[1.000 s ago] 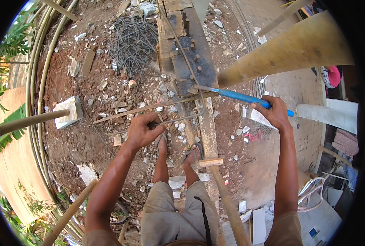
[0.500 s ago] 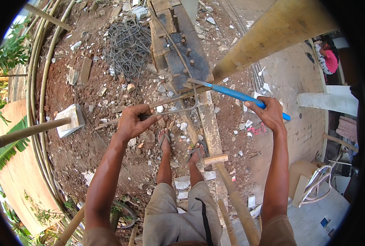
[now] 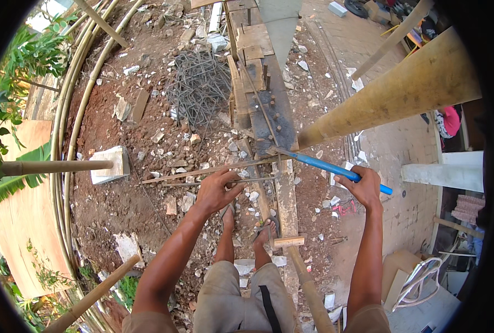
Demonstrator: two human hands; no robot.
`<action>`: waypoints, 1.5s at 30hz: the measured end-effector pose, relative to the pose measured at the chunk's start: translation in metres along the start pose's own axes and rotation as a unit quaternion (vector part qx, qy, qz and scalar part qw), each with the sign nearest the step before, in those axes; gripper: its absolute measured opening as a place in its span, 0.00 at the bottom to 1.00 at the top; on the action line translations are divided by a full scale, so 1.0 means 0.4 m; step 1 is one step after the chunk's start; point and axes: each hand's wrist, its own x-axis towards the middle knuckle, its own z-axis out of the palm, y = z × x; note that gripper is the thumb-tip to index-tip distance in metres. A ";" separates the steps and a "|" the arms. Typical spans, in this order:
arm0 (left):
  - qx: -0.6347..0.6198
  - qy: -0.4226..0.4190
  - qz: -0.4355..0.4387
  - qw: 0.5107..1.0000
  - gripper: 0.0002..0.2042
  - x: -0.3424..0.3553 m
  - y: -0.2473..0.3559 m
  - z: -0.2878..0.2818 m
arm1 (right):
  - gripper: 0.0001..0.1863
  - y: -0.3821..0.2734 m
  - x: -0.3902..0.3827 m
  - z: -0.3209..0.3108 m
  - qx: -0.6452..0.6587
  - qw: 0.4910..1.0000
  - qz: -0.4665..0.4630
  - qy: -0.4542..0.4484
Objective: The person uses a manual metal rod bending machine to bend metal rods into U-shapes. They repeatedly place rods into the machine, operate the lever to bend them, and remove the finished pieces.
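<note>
My right hand [image 3: 364, 186] is closed around the blue handle of a rebar bending bar [image 3: 330, 167]. The metal head of this tool meets a thin steel rod by the near end of a dark wooden bench [image 3: 284, 129] studded with upright metal pegs. My left hand [image 3: 216, 191] pinches the steel rod [image 3: 258, 179] on its near leg, left of the bend. From the bend the rod's other leg runs away along the bench top. Part of the rod is hidden under my left fingers.
A tangled heap of bent steel pieces [image 3: 199, 89] lies left of the bench. A thick bamboo pole [image 3: 391, 91] slants across the right side. Rubble litters the soil around my feet. A bamboo post stands in a white block [image 3: 119, 166] at left. Another person [image 3: 449, 121] is at far right.
The view has shifted, so the bench sits lower. The near leg of the rod now lies closer to the tool's head, and the bar's handle slopes less. Both hands keep their hold.
</note>
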 end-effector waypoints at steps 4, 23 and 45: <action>0.005 0.038 0.053 0.998 0.12 -0.016 0.047 -0.041 | 0.22 0.030 -0.018 -0.021 -0.003 0.994 -0.062 0.085; 0.022 0.415 0.206 0.886 0.04 -0.077 0.437 -0.667 | 0.16 -0.305 -0.199 -0.004 0.519 0.848 -0.056 0.094; 0.015 -0.007 0.037 0.999 0.18 0.383 0.037 -0.309 | 0.19 -0.479 -0.268 0.354 0.622 0.755 0.175 0.111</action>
